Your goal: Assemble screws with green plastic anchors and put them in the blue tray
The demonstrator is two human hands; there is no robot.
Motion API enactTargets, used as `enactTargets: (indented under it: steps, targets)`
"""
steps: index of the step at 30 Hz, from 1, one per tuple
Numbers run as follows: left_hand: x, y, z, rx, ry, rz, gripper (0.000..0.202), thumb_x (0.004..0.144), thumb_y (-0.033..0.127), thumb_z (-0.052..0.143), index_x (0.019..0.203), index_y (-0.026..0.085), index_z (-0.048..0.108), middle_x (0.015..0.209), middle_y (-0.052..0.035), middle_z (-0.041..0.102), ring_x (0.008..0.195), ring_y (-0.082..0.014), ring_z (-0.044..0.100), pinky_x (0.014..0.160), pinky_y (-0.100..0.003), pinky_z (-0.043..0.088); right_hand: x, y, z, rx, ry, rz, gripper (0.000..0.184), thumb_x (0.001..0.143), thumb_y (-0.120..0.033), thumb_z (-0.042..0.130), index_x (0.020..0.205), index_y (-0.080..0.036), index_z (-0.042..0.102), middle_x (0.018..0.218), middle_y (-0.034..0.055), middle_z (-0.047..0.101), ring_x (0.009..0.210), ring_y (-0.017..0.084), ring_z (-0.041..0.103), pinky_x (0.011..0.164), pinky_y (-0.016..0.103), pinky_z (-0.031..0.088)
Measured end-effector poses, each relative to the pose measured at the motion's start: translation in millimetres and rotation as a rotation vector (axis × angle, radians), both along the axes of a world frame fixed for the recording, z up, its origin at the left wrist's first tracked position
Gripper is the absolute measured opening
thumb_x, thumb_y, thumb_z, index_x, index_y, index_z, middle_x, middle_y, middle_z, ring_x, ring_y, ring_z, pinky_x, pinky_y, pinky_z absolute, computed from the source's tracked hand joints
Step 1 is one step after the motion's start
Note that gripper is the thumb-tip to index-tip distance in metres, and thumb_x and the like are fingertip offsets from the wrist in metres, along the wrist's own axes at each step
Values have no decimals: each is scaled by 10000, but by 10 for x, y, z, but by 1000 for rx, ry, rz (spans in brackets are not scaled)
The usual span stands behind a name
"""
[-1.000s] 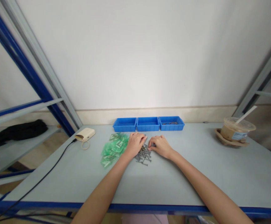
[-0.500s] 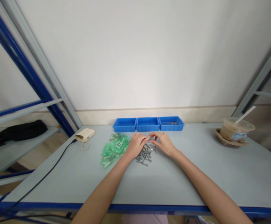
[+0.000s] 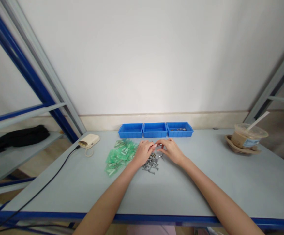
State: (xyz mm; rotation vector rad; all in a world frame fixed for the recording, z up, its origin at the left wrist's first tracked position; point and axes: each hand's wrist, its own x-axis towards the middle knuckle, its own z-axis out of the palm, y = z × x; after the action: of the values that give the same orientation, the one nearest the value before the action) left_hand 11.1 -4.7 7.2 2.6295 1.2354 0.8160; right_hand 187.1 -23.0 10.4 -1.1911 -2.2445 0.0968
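A loose pile of small grey screws [image 3: 152,163] lies on the pale grey table [image 3: 205,182]. My left hand [image 3: 143,152] and my right hand [image 3: 171,150] meet just above the far side of that pile, fingertips pinched together on a small pale piece that is too small to name. Left of my left hand lies a heap of small green plastic bags [image 3: 119,155]. Behind my hands stands a row of three blue trays [image 3: 155,130]; the right tray [image 3: 179,129] holds a few dark screws.
A cream device with a black cable [image 3: 89,141] lies at the left rear. An iced drink cup with a straw [image 3: 248,138] sits in a holder at the right. Blue shelf posts [image 3: 31,78] rise on the left, with a black cloth [image 3: 19,137] on a lower shelf.
Both hands lifted off the screw pile and came together slightly farther back, the fingertips now pinching a small pale piece between them.
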Motion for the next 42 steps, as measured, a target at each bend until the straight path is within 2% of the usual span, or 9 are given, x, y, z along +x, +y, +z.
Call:
enactTargets:
  steps: [3, 6, 12, 16, 19, 24, 31, 36, 42]
  targets:
    - [8, -5, -14, -6, 5, -22, 343, 913, 315, 346, 706, 185, 587, 691, -2, 578, 754, -158, 518, 753, -287, 348, -3, 26, -22, 1, 26, -11, 137, 861, -259, 495, 908, -189, 603, 865, 24, 676, 736, 133, 587, 748, 265, 332]
    - [7, 2, -30, -4, -15, -28, 282, 907, 306, 365, 781, 193, 590, 709, 3, 584, 766, -160, 521, 747, -282, 349, 10, 38, -21, -11, 13, -41, 193, 874, -292, 465, 859, -200, 634, 835, 23, 681, 718, 145, 591, 744, 271, 345]
    - [-19, 26, -44, 28, -41, -24, 330, 904, 345, 367, 736, 183, 601, 694, -7, 572, 737, -163, 510, 728, -278, 347, 3, 12, -10, -78, 48, -52, 189, 846, -329, 509, 966, -232, 617, 891, 5, 679, 705, 135, 595, 674, 239, 370]
    - [-16, 16, -34, 10, -39, -43, 375, 910, 347, 347, 674, 179, 587, 682, -6, 576, 738, -162, 513, 736, -279, 343, -3, 14, -35, -49, 23, -110, 150, 843, -316, 515, 883, -239, 637, 811, -13, 682, 705, 143, 591, 677, 241, 361]
    - [-8, 7, -27, -10, -49, -56, 335, 902, 334, 371, 688, 183, 580, 681, 0, 577, 742, -162, 516, 732, -271, 348, 6, 23, -51, -33, -6, -91, 194, 863, -338, 477, 861, -240, 644, 847, -6, 685, 724, 148, 597, 682, 246, 356]
    - [-6, 12, -38, -47, -111, -39, 337, 899, 323, 366, 662, 176, 555, 678, -1, 562, 720, -154, 519, 726, -260, 367, 2, 24, -49, -12, -7, -87, 201, 862, -327, 489, 1005, -223, 584, 908, 10, 679, 726, 143, 604, 711, 264, 351]
    - [12, 19, -23, -133, -212, -89, 268, 883, 323, 400, 720, 177, 555, 653, 15, 586, 693, -144, 536, 705, -243, 377, 0, 21, -43, 29, -50, -90, 222, 879, -349, 448, 878, -208, 620, 846, 26, 685, 703, 150, 605, 714, 286, 335]
    - [11, 8, -9, -125, -202, -93, 305, 879, 325, 409, 668, 172, 568, 644, 10, 585, 691, -142, 533, 707, -236, 373, 12, 17, -22, 10, -30, -64, 229, 850, -335, 506, 1034, -214, 571, 885, 29, 678, 690, 135, 600, 732, 281, 343]
    - [19, 8, -30, -127, -155, -81, 367, 892, 345, 380, 625, 167, 558, 619, 9, 571, 667, -139, 528, 681, -234, 364, 13, -14, -4, -60, -36, -76, 133, 823, -282, 531, 889, -238, 638, 779, -17, 683, 621, 120, 579, 639, 236, 344]
